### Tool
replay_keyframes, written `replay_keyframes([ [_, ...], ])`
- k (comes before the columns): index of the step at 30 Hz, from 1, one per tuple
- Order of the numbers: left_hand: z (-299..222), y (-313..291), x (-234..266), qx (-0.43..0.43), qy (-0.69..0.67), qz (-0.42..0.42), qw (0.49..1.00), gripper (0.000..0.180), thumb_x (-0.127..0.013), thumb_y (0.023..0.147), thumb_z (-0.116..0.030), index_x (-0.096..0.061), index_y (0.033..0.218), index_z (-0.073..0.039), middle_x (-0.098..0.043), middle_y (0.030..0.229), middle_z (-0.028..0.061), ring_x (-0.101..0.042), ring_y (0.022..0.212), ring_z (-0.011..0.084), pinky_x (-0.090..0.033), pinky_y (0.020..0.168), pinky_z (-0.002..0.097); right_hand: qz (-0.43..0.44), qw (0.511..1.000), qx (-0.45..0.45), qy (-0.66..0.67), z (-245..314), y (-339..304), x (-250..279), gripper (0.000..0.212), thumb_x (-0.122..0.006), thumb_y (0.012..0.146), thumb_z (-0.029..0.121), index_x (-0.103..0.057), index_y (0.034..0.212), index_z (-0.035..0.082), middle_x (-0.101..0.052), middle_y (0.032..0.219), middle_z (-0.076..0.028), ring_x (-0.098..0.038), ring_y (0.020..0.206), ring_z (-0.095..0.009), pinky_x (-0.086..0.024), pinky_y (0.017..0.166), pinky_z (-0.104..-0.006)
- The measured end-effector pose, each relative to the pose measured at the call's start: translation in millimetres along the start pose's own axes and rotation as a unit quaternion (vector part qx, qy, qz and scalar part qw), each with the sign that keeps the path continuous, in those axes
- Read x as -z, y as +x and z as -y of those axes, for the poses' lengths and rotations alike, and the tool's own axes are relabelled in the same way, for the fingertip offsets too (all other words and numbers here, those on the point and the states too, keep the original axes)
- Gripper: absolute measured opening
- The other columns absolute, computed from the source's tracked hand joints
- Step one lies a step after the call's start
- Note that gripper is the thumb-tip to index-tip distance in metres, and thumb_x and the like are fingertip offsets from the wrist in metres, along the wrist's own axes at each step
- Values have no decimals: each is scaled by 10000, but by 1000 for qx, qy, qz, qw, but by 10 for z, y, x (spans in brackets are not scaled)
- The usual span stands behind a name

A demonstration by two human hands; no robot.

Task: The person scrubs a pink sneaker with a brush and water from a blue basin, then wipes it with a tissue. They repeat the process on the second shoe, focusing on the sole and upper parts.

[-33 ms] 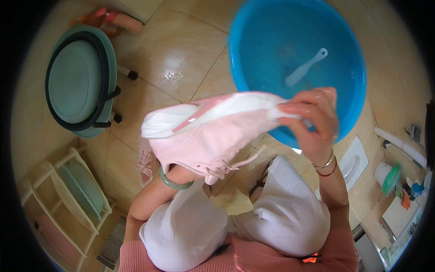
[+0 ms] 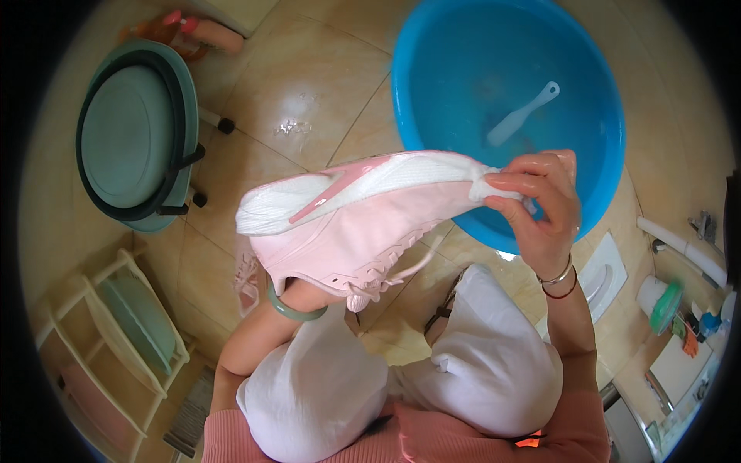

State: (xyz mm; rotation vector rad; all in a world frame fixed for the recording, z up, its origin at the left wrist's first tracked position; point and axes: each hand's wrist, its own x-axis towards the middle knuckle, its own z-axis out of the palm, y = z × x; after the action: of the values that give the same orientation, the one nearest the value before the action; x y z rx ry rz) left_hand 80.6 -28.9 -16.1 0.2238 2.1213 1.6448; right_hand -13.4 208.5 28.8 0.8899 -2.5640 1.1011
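Nearest the camera are the person's knees in white trousers, and just above them a pink sneaker with a white sole is held sole-up, tilted, its laces hanging down toward the knees. The right hand pinches the sneaker's toe end between thumb and fingers, with thin bracelets on the wrist below it. The left hand is hidden under the heel end of the sneaker, so its grip cannot be made out; only the forearm and a green bangle show just beneath the shoe. Beyond the sneaker's toe end, on the tiled floor, stands a large blue basin of water with a white brush lying in it; the sneaker's toe overlaps the basin's near rim in view. To the left of the sneaker, well apart, a round green stool with a dark rim stands on the floor, and nearer, below it, a pale shelf rack sits at the edge. A small wet patch glistens on the tiles between the stool and the basin.
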Motion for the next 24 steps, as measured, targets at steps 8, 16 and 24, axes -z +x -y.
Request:
replay_keyframes([
  [8, 26, 22, -12, -12, 1, 12, 1000, 556, -584, 951, -207, -384, 1442, -42, -444, 1422, 124, -422, 1313, 224, -320, 1123, 352, 46, 997, 66, -2, 342, 244, -212, 212, -776, 657, 129, -723, 855, 185, -628, 905, 38, -523, 871, -188, -367, 779, -338],
  [16, 32, 50, -46, -17, 11, 22, 1000, 548, -573, 956, -210, -383, 1442, -41, -448, 1418, 126, -424, 1313, 228, -323, 1123, 356, 54, 998, 25, 26, 265, 122, -220, 208, -784, 631, 102, -717, 824, 137, -637, 886, 1, -524, 813, -212, -379, 770, -343],
  [24, 39, 13, -12, -11, 14, 21, 1000, 525, -553, 969, -207, -383, 1439, -44, -459, 1411, 115, -451, 1293, 222, -369, 1099, 361, 33, 999, -3, -36, -21, -39, 0, 196, -794, 647, 117, -723, 828, 142, -641, 871, -2, -525, 797, -218, -368, 770, -329],
])
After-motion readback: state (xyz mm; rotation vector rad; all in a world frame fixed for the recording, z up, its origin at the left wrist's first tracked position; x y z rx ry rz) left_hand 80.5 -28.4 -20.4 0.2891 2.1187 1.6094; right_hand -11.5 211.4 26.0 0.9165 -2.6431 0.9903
